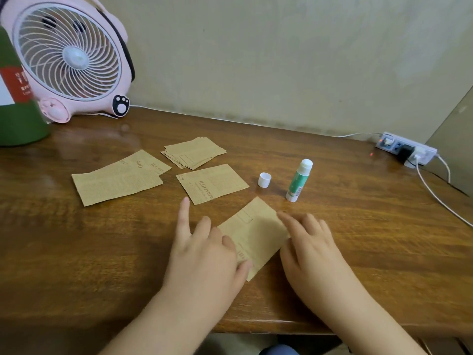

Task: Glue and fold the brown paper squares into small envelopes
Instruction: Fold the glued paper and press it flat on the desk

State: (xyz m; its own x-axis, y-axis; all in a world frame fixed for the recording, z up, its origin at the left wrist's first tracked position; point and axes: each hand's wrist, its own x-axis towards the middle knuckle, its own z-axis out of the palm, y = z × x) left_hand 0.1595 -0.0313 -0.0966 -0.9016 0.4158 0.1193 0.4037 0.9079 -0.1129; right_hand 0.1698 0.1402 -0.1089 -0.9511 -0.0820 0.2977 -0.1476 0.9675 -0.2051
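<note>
Head view: both hands [204, 249] [309, 247] spread flat, pressing one brown paper [253, 237]; glue stick [298, 180] uncapped; stack [194, 152] unfolded.

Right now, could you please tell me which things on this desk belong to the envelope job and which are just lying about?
Job: paper under both hands, paper stack, loose sheets, glue stick, its cap.
Lying about: pink fan, green box, power strip.

A dark wooden bench [358, 226] is standing against a plain beige wall [281, 60], its glossy top reflecting soft light. A pink fan [69, 57] is sitting at the back left corner, beside a green box [15, 119]. A white power strip [407, 149] is lying at the back right, cables trailing off it.
</note>
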